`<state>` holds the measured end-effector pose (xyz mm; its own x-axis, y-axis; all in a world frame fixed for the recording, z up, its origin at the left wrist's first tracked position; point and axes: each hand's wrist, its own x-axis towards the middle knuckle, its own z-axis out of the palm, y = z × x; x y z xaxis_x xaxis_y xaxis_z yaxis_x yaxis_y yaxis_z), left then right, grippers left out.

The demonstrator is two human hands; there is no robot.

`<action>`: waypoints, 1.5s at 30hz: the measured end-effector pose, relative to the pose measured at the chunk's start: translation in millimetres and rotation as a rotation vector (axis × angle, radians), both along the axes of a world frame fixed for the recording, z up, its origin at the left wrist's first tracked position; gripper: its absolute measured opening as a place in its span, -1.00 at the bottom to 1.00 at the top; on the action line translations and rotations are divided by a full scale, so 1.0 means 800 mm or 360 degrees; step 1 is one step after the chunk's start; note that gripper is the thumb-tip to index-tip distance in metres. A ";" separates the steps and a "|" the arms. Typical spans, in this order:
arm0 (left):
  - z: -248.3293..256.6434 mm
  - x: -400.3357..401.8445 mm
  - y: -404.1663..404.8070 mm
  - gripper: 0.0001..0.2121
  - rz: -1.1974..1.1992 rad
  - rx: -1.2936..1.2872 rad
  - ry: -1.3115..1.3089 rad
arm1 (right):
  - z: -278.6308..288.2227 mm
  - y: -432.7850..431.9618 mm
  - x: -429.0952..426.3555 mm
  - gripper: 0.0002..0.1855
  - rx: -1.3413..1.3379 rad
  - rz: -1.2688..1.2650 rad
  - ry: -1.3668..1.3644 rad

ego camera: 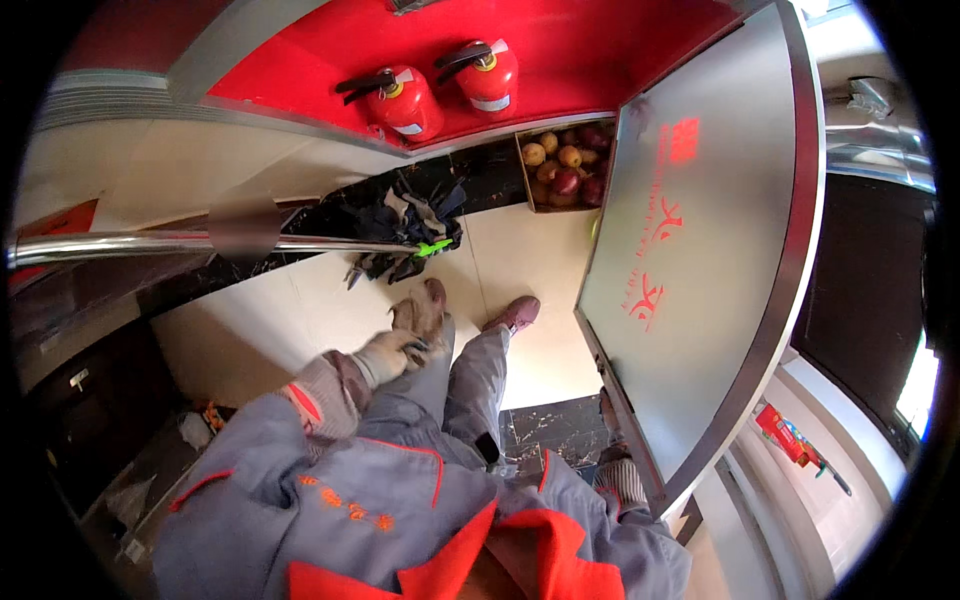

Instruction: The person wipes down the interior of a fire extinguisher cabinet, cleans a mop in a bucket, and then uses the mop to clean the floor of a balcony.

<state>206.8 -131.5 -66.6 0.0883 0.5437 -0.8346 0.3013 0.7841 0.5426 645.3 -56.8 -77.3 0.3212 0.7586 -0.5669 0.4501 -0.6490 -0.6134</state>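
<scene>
My left hand [384, 357], in a pale glove, is closed round a crumpled brown cloth [418, 316] above my left shoe. At the lower edge of a frosted glass door [705, 247] with a metal frame and red markings, my right hand [612, 426] is partly hidden by the frame; its grip is unclear. The door stands open in front of a red cabinet [570, 67]. Inside the cabinet are two red fire extinguishers [409, 109] [491, 79] with black handles.
A mop [405, 225] with dark cloth strips, a green clamp and a metal pole [330, 244] lies across the left. A box [529, 176] of round produce sits by the cabinet's base. Right of the door is a red packet [784, 435] on a pale ledge.
</scene>
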 end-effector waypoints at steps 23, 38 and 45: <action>0.036 -0.107 -0.164 -0.76 0.0820 0.0043 0.0053 | -0.061 0.054 -0.372 -0.57 -0.0082 0.0848 -0.0046; 0.016 -0.100 -0.219 -0.66 0.1052 0.0074 0.0040 | -0.137 0.160 -0.606 -0.50 0.0065 0.1272 -0.0104; 0.022 -0.110 -0.223 -0.64 0.1118 -0.0011 0.0022 | -0.140 0.222 -0.688 -0.56 -0.0032 0.1304 -0.0055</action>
<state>118.9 -309.7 -49.3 -0.2925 0.4625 -0.8370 -0.2713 0.7991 0.5364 94.6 120.8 -189.7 -0.3132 0.7497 -0.5829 0.8045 -0.1167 -0.5824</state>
